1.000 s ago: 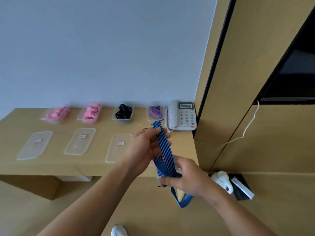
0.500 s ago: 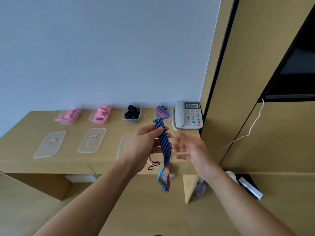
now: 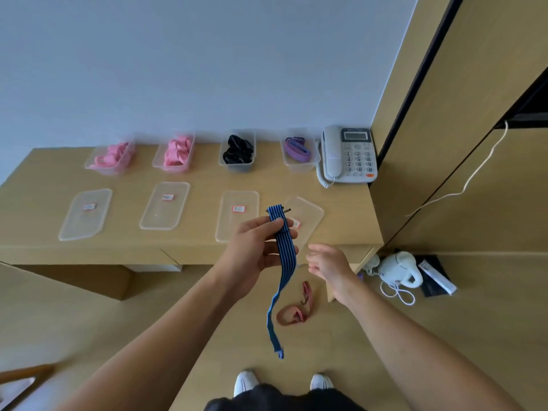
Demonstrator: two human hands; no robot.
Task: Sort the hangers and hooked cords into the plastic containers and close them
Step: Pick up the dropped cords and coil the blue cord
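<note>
Near the middle of the frame, the left hand (image 3: 255, 247) is pinching the upper end of a blue striped cord (image 3: 284, 262), thumb on top and fingers curled behind it, so the rest of the strap is dangling down toward the floor. A small dark hook is sticking out at the cord's top end. The right hand (image 3: 329, 264) is hovering just right of the cord with fingers spread loosely, holding nothing and not touching it. A pink cord (image 3: 293, 314) is lying coiled on the floor below the hands. Along the back of the desk (image 3: 44, 173), in the upper half of the frame, four open containers are sitting in a row: two with pink items (image 3: 111, 157) (image 3: 175, 152), one with black items (image 3: 237, 151), and one with a purple cord (image 3: 298, 149). Four clear lids (image 3: 164, 206) are lying flat in front of them, the rightmost partly hidden behind the left hand. A telephone (image 3: 348, 155) is sitting at the desk's right end.
</note>
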